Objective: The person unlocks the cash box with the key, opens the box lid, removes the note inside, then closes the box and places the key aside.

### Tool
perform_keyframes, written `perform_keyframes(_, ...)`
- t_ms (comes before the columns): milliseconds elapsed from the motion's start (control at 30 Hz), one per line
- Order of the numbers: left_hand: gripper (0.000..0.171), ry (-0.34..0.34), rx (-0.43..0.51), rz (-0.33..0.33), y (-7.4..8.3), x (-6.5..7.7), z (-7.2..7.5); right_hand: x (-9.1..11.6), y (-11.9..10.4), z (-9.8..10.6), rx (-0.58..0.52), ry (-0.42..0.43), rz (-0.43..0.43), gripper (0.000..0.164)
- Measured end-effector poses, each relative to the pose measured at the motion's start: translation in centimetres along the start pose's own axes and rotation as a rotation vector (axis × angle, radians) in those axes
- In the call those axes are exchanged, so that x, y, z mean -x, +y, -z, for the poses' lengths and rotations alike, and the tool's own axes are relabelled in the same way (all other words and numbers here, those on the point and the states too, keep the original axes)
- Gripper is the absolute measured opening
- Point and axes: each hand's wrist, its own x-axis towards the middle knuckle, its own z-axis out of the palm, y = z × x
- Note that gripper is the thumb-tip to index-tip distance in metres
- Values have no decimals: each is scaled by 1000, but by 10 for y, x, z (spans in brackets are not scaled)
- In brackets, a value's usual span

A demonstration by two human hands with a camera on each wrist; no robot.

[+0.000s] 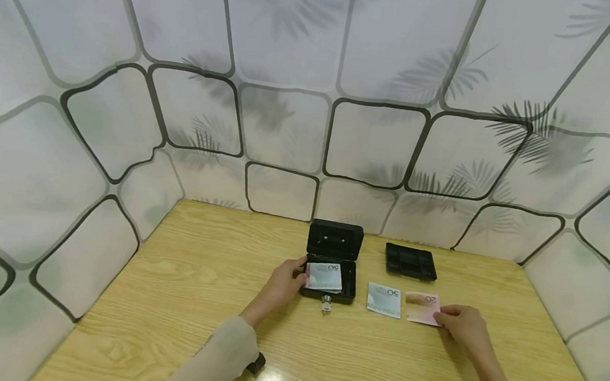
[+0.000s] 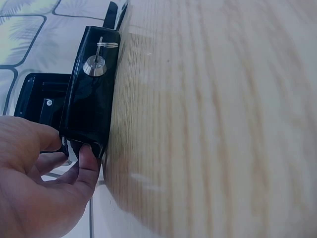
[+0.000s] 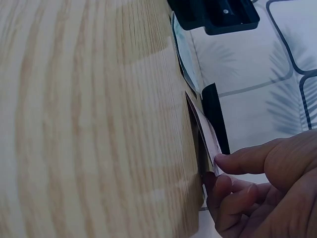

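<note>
A small black cash box (image 1: 351,283) stands with its lid (image 1: 335,239) raised and a key (image 2: 99,47) in its front lock. My left hand (image 1: 282,283) grips the box's left side, its thumb at the rim in the left wrist view. Inside the box lies a folded green 50 banknote (image 1: 325,276) with a pink edge showing at its left. My right hand (image 1: 466,328) pinches the right edge of a pink 20 banknote (image 1: 422,310) between thumb and fingers; the right wrist view shows this edge lifted from the table. Between box and pink note lies another green 50 banknote (image 1: 384,300).
A black compartment tray (image 1: 410,262) lies behind the banknotes, right of the box. The wooden table (image 1: 196,253) meets patterned walls (image 1: 288,128) at its back and sides.
</note>
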Motion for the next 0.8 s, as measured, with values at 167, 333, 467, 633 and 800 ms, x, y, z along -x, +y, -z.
perform_keyframes(167, 47, -9, 3, 13, -1, -2, 0, 2, 0, 0, 6, 5, 13, 29)
perform_keyframes(333, 47, -17, 11, 35, 0, -2, 0, 4, 0, 1, 16, -2, 20, 28)
perform_keyframes(467, 47, -17, 12, 41, 1, -2, 0, 7, -3, 2, 9, -1, 18, 30)
perform_keyframes(633, 47, -10, 4, 31, 0, -2, -1, 12, -11, 6, -12, 8, 45, 38)
perform_keyframes(800, 47, -12, 3, 28, -1, -2, -1, 13, -21, 8, -18, -6, 59, 44)
